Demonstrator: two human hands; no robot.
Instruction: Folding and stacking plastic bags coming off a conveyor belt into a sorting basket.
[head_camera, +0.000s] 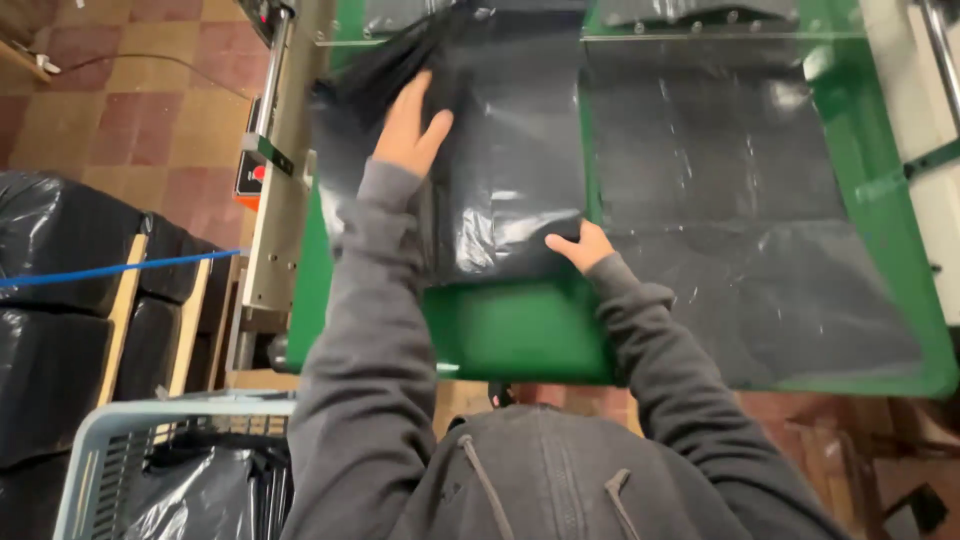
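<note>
Our hands on the black bag stack

Left hand (408, 128) and right hand (580, 247) press open fingers flat on the folded black plastic bags (520, 170); green table (520, 335) lies below our fingertips.

Black plastic-wrapped bundles (50, 290) stacked at far left, one crossed by a blue strap (110, 268). Pale plastic crate (150, 450) at lower left holds more glossy black wrapped packs (200, 495). Small red-and-black label plate (250, 172) on the machine's left side rail.
</note>
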